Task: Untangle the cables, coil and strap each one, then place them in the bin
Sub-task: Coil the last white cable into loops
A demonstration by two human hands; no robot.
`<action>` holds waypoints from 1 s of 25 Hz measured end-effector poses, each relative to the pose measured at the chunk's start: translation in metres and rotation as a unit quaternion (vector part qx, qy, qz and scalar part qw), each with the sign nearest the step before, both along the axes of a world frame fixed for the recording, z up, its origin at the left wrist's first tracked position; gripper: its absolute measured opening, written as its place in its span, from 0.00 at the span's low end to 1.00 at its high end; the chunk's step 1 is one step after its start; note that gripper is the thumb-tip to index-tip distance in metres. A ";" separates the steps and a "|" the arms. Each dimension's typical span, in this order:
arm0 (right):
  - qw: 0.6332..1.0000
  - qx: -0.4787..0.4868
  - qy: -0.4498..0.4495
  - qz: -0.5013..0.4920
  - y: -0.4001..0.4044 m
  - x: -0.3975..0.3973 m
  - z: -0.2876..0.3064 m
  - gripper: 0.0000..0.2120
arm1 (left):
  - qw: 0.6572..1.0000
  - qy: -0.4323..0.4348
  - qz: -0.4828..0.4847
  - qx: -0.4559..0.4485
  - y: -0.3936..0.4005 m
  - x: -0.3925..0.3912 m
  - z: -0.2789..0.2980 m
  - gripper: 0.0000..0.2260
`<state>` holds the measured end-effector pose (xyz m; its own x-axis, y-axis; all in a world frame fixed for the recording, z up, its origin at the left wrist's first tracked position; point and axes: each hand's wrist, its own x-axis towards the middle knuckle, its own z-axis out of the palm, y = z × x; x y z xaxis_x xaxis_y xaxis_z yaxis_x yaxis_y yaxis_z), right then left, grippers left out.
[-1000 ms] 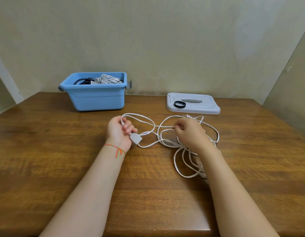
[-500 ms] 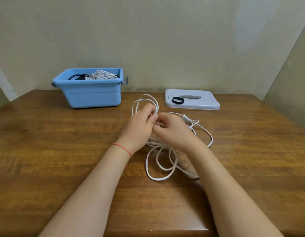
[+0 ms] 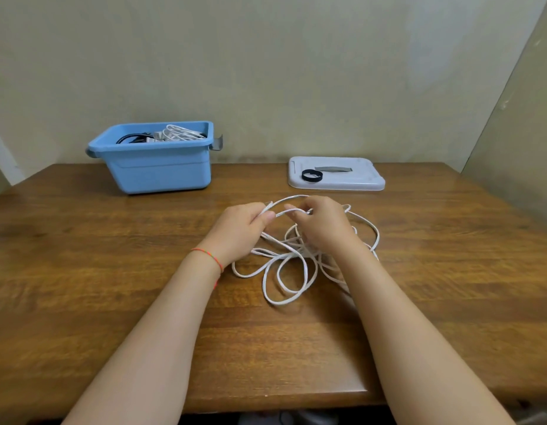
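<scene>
A long white cable (image 3: pixel 281 271) lies in loose tangled loops on the wooden table (image 3: pixel 82 271). My left hand (image 3: pixel 240 230) pinches a strand of it between thumb and fingers, lifted off the table. My right hand (image 3: pixel 322 225) grips the same raised strand just to the right, its fingers curled round it. A short arc of cable spans between both hands. The blue bin (image 3: pixel 157 161) stands at the back left and holds coiled white and black cables. A black strap ring (image 3: pixel 312 175) rests on the grey lid (image 3: pixel 358 182).
The grey lid lies flat at the back right of the table, near the wall. A wall panel closes the right side. The table's front edge runs just under my forearms.
Both hands came together over the tangle, then drew slightly apart, now holding a raised strand between them. The plug end that my left hand held earlier is out of sight.
</scene>
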<state>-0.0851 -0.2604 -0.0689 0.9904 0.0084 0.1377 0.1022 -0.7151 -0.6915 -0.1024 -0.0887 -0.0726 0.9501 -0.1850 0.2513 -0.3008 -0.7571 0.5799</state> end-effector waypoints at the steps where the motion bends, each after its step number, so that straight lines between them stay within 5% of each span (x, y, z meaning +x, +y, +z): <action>1: 0.999 0.005 0.048 0.018 0.002 0.000 0.000 0.23 | 1.000 -0.019 0.017 -0.013 0.000 0.002 -0.001 0.15; 3: 0.994 -0.058 0.094 0.025 0.002 0.001 -0.001 0.22 | 0.996 -0.060 0.062 -0.037 0.003 0.007 -0.004 0.16; 7: 0.982 -0.144 0.002 -0.120 -0.016 0.008 0.002 0.03 | 0.987 -0.095 0.119 -0.050 0.001 0.014 -0.012 0.18; 12: 0.935 -0.237 -0.047 -0.260 -0.039 0.004 0.012 0.11 | 0.971 -0.063 0.195 -0.122 0.006 0.015 -0.004 0.16; 15: 0.929 -0.289 -0.111 -0.202 -0.036 0.003 0.012 0.13 | 0.963 0.059 0.136 -0.224 0.003 0.011 0.000 0.16; 19: 0.984 -0.038 -0.143 0.104 0.006 -0.013 0.011 0.12 | 0.893 0.215 -0.035 -0.393 -0.003 -0.004 0.008 0.16; 23: 0.979 0.085 -0.133 0.128 0.012 -0.017 0.014 0.05 | 0.736 0.350 -0.118 -0.567 0.007 -0.005 0.016 0.23; 25: 0.981 0.090 -0.106 0.132 0.007 -0.015 0.016 0.12 | 0.676 0.384 -0.126 -0.616 0.010 -0.003 0.015 0.25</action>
